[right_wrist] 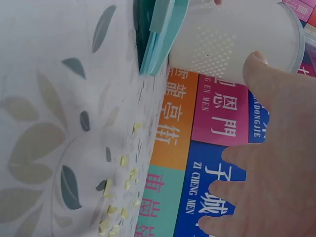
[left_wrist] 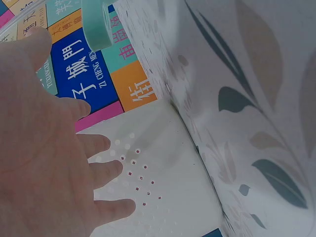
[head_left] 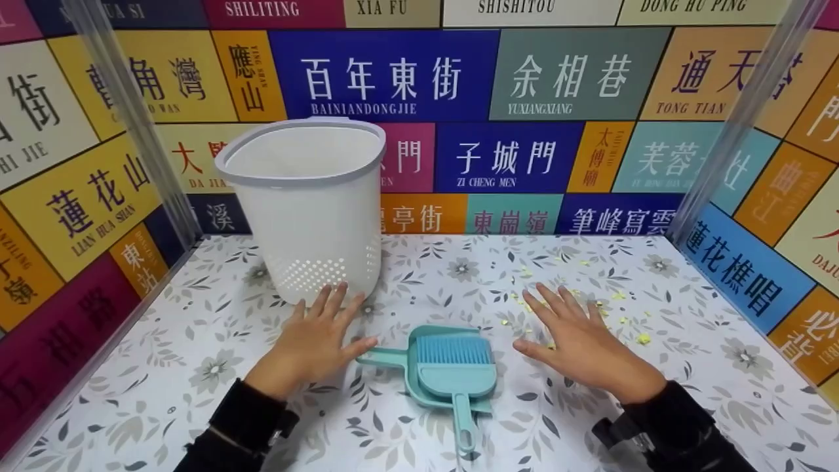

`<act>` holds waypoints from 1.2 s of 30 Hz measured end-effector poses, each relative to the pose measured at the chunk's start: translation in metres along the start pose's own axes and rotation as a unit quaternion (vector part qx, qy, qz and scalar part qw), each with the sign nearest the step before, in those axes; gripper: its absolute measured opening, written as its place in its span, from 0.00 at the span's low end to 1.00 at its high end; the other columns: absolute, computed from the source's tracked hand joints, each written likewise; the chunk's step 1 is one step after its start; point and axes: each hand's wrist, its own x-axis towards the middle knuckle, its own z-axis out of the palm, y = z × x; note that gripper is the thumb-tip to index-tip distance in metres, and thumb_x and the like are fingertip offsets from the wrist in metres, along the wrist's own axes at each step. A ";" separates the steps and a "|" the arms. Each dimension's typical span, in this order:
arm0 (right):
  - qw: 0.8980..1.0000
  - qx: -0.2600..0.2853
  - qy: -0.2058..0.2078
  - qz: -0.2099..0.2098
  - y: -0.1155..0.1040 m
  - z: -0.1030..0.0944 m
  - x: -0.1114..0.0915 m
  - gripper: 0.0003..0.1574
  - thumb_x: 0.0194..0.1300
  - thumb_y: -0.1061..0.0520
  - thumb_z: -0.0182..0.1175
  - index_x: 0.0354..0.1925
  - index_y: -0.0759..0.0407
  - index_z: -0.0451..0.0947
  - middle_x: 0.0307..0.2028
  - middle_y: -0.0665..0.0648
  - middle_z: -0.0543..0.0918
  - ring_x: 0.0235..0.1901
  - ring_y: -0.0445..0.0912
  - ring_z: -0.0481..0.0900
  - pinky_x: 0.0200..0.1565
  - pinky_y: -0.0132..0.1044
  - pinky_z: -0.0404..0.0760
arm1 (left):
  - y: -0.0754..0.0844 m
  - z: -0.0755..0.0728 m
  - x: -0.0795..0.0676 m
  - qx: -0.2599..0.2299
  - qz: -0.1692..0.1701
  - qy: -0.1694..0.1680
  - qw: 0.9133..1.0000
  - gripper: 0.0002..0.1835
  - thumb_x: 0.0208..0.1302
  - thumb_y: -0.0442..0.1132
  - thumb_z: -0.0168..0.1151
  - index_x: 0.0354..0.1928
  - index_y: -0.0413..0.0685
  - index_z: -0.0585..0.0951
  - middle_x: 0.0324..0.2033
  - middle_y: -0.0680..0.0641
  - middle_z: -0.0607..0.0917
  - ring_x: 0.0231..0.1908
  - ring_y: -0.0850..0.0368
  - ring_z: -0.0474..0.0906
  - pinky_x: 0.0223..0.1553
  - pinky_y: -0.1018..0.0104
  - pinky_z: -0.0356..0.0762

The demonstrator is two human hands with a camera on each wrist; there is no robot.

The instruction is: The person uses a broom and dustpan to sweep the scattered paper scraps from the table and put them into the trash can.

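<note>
My left hand [head_left: 314, 344] is spread, fingers straight, in front of the white waste bin [head_left: 308, 223] and left of the dustpan. My right hand [head_left: 583, 341] is spread likewise on the other side, with yellow scraps [head_left: 619, 296] just beyond and beside it. Between the hands lies a teal dustpan [head_left: 414, 383], its handle pointing left. A small hand brush [head_left: 457, 379] with blue bristles rests on it, handle toward me. Both hands hold nothing. The bin's perforated lower wall [left_wrist: 148, 182] appears past the fingers in the left wrist view.
A white table [head_left: 367, 432] with a grey floral print carries everything. Behind it stands a wall [head_left: 387, 72] of coloured panels with lettering. Clear upright posts [head_left: 741, 118] stand at the back corners. Yellow scraps are scattered over the table's right rear.
</note>
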 end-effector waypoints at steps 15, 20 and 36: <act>0.995 0.023 -0.047 -0.086 -0.033 -0.001 -0.013 0.55 0.75 0.25 0.55 0.86 0.45 0.49 0.85 0.57 0.47 0.83 0.67 0.39 0.73 0.77 0.36 | 0.000 0.003 0.000 -0.010 -0.001 0.001 1.000 0.45 0.79 0.69 0.49 0.85 0.50 0.56 0.84 0.37 0.48 0.82 0.32 0.42 0.76 0.27 0.44; 0.991 0.033 -0.073 -0.105 -0.042 0.002 -0.015 0.54 0.75 0.29 0.58 0.86 0.42 0.49 0.86 0.56 0.47 0.83 0.66 0.39 0.73 0.77 0.36 | 0.001 0.002 -0.001 -0.014 0.000 0.000 1.000 0.45 0.79 0.69 0.49 0.85 0.51 0.55 0.84 0.37 0.48 0.82 0.31 0.42 0.77 0.27 0.43; 0.967 0.005 -0.117 -0.225 -0.067 0.020 -0.024 0.62 0.65 0.38 0.75 0.85 0.43 0.52 0.85 0.57 0.49 0.83 0.67 0.44 0.74 0.75 0.46 | -0.001 0.002 0.001 -0.011 0.003 -0.006 1.000 0.44 0.79 0.69 0.47 0.85 0.51 0.56 0.84 0.36 0.48 0.82 0.31 0.42 0.76 0.27 0.45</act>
